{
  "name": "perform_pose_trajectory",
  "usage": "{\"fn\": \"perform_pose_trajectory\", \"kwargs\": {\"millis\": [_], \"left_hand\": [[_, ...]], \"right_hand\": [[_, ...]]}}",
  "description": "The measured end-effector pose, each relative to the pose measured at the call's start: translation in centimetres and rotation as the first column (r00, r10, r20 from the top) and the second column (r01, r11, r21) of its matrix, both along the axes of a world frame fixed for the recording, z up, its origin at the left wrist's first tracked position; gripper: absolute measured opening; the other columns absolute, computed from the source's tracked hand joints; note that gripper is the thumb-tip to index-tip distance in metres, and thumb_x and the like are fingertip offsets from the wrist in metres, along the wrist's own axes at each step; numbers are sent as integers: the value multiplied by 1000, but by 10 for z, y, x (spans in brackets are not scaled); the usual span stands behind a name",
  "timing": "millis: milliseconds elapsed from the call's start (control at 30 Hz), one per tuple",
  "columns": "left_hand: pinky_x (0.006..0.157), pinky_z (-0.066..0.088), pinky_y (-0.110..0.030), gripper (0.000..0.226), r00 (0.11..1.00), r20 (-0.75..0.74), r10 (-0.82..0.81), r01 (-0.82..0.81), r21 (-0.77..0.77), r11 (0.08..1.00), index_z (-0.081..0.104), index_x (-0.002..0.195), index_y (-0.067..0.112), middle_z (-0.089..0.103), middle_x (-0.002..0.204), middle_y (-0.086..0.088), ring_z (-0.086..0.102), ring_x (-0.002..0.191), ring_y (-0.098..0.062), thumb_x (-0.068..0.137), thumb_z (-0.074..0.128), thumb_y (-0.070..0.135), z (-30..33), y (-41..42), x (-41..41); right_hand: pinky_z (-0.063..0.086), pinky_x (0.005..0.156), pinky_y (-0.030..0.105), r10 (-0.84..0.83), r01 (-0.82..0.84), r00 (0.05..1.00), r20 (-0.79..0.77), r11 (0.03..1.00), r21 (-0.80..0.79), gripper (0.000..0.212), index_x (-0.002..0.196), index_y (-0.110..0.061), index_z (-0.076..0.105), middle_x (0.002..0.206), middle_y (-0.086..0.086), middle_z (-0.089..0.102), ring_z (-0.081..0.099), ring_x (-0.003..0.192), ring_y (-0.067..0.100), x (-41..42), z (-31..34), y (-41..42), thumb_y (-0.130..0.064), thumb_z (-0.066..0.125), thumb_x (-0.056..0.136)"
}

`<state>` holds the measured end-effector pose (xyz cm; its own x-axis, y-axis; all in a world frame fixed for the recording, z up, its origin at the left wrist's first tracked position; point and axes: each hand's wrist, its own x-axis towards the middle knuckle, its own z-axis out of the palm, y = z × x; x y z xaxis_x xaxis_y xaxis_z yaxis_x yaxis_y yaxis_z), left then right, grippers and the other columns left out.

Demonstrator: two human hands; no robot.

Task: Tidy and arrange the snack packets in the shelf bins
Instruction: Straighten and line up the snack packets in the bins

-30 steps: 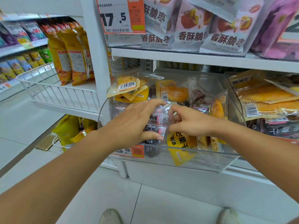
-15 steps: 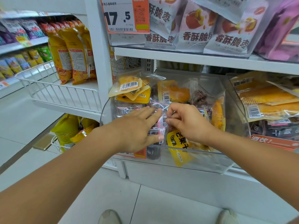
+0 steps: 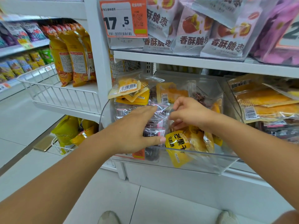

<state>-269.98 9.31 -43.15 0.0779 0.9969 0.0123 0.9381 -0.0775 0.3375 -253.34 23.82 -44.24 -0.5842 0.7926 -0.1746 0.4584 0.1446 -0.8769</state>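
Reaching into the clear bin [image 3: 210, 160] on the lower shelf, both hands are seen over a heap of snack packets. The left hand [image 3: 134, 131] is laid with its fingers nearly straight across the dark packets [image 3: 153, 131] stacked at the bin's left-middle, with the thumb stretched along the front of the stack, just above the bin's front wall. The right hand [image 3: 189, 113] is held just beside it, its fingers curled, and a clear packet edge [image 3: 169, 109] appears to be pinched between thumb and forefinger, though glare on the film makes that grip hard to confirm. A yellow mango packet [image 3: 178, 146] is pressed upright against the inside of the front wall, below the right hand. Further yellow packets [image 3: 129, 89] are piled at the bin's back left, one with its barcode turned up, and another yellow packet [image 3: 171, 94] is leaned behind the hands. A second bin [image 3: 265, 102] of flat yellow packets is seen to the right. On the shelf above, grey date packets [image 3: 194, 33] are lined up behind an orange price tag [image 3: 123, 18]. To the left, orange bags [image 3: 71, 54] are stood in a white wire basket [image 3: 64, 97]. Two shoe tips [image 3: 110, 217] are visible on the tiled floor.
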Motion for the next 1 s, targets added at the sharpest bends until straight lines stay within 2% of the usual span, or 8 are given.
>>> {"fn": "perform_pose_trajectory", "kwargs": {"millis": [100, 233, 400, 567, 733, 800, 933, 1000], "left_hand": [[94, 47, -26, 63, 999, 4, 49, -49, 142, 989, 60, 129, 31, 58, 121, 17, 54, 110, -2, 74, 79, 56, 10, -6, -13], [69, 50, -23, 57, 991, -3, 132, -132, 47, 990, 67, 121, 33, 64, 84, 14, 59, 73, 0, 72, 80, 58, 13, -8, -20], [77, 52, -30, 68, 988, -43, 147, -148, -14, 989, 59, 135, 23, 61, 84, 11, 57, 82, -7, 78, 76, 57, 8, -1, -9], [73, 49, -27, 55, 991, 47, 123, -119, -80, 990, 62, 134, 29, 56, 73, 16, 55, 72, -2, 83, 77, 43, 8, -1, -13], [72, 56, -24, 46, 956, 246, 159, -159, -20, 987, 69, 113, 38, 67, 102, 17, 70, 76, -2, 71, 88, 37, 15, -15, -35], [68, 53, -23, 46, 967, 142, 210, -219, 51, 974, 68, 108, 35, 67, 107, 14, 68, 75, -4, 68, 92, 33, 21, -19, -41], [85, 53, -35, 78, 877, -423, 229, -230, 51, 972, 53, 134, 30, 58, 128, 4, 58, 110, -20, 66, 91, 37, 21, -9, -35], [85, 53, -37, 80, 839, -498, 220, -234, 34, 972, 52, 132, 26, 56, 128, 2, 54, 115, -23, 64, 92, 38, 19, -2, -31]], "right_hand": [[62, 74, 50, -12, 12, 1000, 17, 1000, -6, 55, 121, -14, 44, 96, 17, 62, 72, 76, 33, -6, 0, 1, 0, 78, 80], [62, 80, 47, -19, 26, 999, 42, 980, -196, 63, 125, -17, 45, 108, 22, 68, 74, 89, 34, -11, -1, 2, -4, 83, 77], [62, 64, 33, -85, 63, 992, -90, 973, -220, 50, 119, -8, 57, 104, 23, 70, 72, 78, 29, -18, 2, -5, 10, 77, 77], [58, 66, 32, -98, 64, 979, -180, 980, -188, 74, 138, -15, 47, 109, 19, 71, 72, 95, 31, -18, -4, -4, 16, 73, 76], [60, 66, 36, -133, 85, 976, -172, 962, -261, 39, 125, -15, 54, 115, 17, 65, 65, 80, 25, -9, 0, -4, 2, 57, 90], [62, 68, 39, -156, 116, 979, -129, 955, -272, 31, 122, -10, 55, 111, 20, 65, 65, 77, 29, -3, 2, -5, -1, 45, 94], [63, 71, 36, -128, 129, 991, 33, 990, -56, 23, 114, -7, 59, 89, 16, 74, 74, 78, 28, 6, 4, -8, -10, 43, 97], [61, 76, 38, -33, 26, 987, 157, 999, 46, 20, 101, -4, 67, 88, 13, 76, 74, 82, 25, 9, 7, -10, -15, 51, 94]]}}
